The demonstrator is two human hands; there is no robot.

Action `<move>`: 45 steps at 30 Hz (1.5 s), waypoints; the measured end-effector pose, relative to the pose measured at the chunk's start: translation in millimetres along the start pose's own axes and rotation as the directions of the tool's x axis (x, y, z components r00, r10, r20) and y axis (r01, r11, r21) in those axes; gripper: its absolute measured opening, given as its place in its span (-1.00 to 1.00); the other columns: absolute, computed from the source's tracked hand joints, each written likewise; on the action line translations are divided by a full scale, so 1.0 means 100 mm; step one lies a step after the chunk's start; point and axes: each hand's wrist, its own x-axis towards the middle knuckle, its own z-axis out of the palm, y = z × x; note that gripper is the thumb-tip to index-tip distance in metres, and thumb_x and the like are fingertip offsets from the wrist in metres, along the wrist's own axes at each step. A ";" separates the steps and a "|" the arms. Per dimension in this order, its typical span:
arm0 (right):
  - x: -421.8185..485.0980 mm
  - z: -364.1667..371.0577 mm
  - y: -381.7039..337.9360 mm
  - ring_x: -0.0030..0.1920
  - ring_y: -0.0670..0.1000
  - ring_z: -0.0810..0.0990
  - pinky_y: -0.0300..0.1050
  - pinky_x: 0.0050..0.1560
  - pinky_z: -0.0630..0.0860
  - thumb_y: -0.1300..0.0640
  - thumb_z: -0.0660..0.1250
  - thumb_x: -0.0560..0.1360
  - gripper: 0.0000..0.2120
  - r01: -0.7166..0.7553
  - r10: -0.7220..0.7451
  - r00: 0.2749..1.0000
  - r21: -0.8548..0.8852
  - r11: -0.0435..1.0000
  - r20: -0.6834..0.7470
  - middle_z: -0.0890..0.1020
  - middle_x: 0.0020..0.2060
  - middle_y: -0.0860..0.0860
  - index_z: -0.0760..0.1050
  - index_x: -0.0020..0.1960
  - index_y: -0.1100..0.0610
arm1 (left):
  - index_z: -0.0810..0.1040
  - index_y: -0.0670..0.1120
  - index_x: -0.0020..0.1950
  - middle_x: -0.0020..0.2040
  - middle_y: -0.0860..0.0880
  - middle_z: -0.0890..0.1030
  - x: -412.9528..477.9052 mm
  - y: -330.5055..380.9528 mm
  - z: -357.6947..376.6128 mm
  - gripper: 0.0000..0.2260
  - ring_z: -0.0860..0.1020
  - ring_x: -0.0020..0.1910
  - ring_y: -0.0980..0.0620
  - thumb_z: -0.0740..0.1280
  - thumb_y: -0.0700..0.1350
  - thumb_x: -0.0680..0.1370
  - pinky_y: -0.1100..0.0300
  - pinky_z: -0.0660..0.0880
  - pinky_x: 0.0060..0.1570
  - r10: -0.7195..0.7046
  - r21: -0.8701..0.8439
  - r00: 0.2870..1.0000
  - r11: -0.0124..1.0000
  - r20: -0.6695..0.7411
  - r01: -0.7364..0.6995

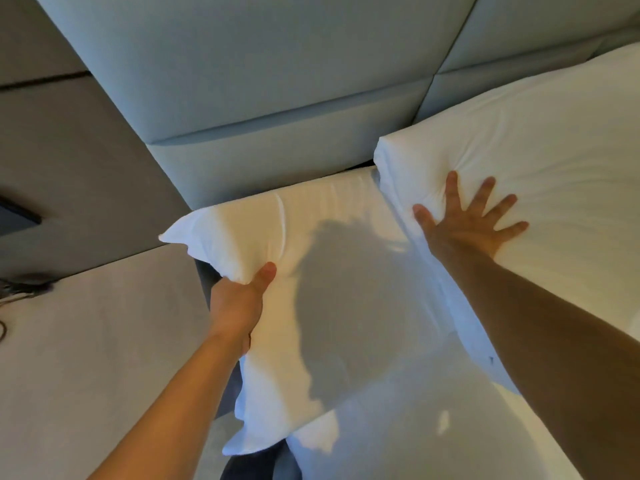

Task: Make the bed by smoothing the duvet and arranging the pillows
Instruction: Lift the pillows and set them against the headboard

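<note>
Two white pillows lie at the head of the bed. The near pillow (332, 265) fills the middle of the view, and my left hand (242, 299) grips its left edge, thumb on top and fingers hidden underneath. The far pillow (540, 140) sits to the right and overlaps the near one's right side. My right hand (471, 220) presses flat on the far pillow's lower left part with fingers spread. White bedding (415, 438), possibly the duvet, shows below the near pillow.
A pale grey padded headboard (263, 81) rises behind the pillows. To the left is a light, flat surface (97, 341) with dark cables at its far left edge. A dark grey bed base (207, 282) shows under the near pillow's left edge.
</note>
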 end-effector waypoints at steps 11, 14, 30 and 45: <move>-0.58 -0.59 0.04 0.63 0.40 -0.12 0.57 0.50 -0.03 -0.51 -0.21 0.54 -0.20 -0.023 0.024 0.975 -0.008 1.000 0.221 -0.17 0.68 0.07 -0.35 0.64 -0.18 | 0.62 -0.10 -0.03 -0.27 -0.05 0.62 -1.18 0.36 -1.22 -0.69 0.59 -0.26 -0.13 0.47 0.14 0.52 0.02 0.51 -0.24 0.107 0.166 0.991 0.982 -0.087 -0.091; -0.97 -0.48 -0.02 0.65 0.31 -0.05 0.41 0.57 0.04 -0.31 -0.04 0.65 -0.28 0.020 -0.032 0.988 0.077 0.997 0.148 -0.06 0.69 0.08 -0.21 0.69 -0.09 | 0.58 -0.15 0.00 -0.26 -0.12 0.61 -1.13 0.35 -1.54 -0.64 0.58 -0.31 -0.13 0.45 0.15 0.54 0.09 0.49 -0.34 0.063 0.146 0.986 0.988 -0.154 -0.040; -2.66 0.97 -0.11 0.17 0.26 0.70 0.47 0.16 0.54 -0.44 0.67 -0.13 0.10 -0.836 -0.070 0.521 0.492 -0.245 0.851 0.73 0.17 0.09 0.58 0.34 -0.06 | 0.53 0.01 0.22 -0.06 0.12 0.62 -1.18 0.21 -1.63 -0.73 0.57 -0.13 0.17 0.43 0.08 0.59 0.28 0.43 -0.26 0.062 0.050 0.994 0.997 -0.086 -0.058; -3.75 -1.17 -0.46 0.25 0.22 0.66 0.19 0.23 0.59 -0.20 0.38 0.56 -0.47 -0.705 -0.358 0.692 0.482 -0.520 0.627 0.70 0.23 0.13 0.54 0.43 0.06 | 0.60 -0.09 0.28 0.04 -0.01 0.66 -2.56 1.09 -2.72 -0.68 0.63 0.03 -0.05 0.42 -0.01 0.57 0.12 0.48 -0.06 0.425 0.115 0.883 0.905 -0.198 -0.410</move>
